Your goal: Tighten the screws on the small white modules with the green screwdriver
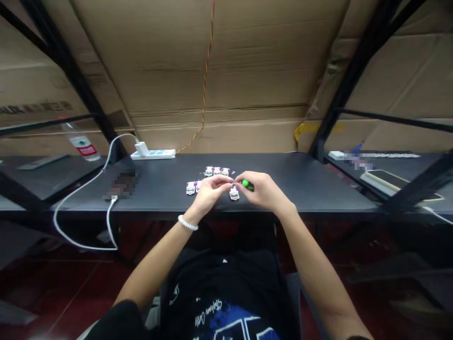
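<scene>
Head view: green-and-black tool (250,186), long axis left to right, right end slightly nearer, clamped in right hand (261,188). Left hand (211,189): fingertips bunched, cannot tell on what.

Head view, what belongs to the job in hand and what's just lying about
Likely in use:
green-and-black tool in the right hand
white-and-purple parts

Likely just lying about:
white power strip
white charging cable
plastic bottle
</scene>
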The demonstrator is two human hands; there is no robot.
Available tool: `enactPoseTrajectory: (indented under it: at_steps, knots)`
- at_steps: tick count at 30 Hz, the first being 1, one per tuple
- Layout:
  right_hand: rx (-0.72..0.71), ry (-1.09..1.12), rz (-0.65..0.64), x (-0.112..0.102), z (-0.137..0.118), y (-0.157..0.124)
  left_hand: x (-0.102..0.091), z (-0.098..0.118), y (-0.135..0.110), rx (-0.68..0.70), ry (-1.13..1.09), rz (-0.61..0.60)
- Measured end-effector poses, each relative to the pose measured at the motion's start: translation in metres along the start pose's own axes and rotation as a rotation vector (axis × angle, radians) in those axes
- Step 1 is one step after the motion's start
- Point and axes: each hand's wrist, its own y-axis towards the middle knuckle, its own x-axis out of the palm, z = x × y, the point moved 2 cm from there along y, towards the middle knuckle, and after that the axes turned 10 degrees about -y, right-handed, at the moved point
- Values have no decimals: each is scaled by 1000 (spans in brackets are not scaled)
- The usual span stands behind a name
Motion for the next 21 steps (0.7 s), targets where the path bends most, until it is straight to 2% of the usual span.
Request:
enactPoseTrajectory:
  at_steps: [6,9,14,17,21]
  knots:
    - [-74,42,25,3,-2,0,7,-1,-2,-39,-103,55]
    - [-73,43,31,3,-2,0,10,3,-4,-57,-130,39]
    - [-124,8,-10,0,1,-2,8,8,-2,2,-20,1]
    - [-92,14,-37,1,5,-2,4,8,-1,16,37,-24]
    - [-28,-34,-136,5,9,-2,1,7,0,12,135,-94]
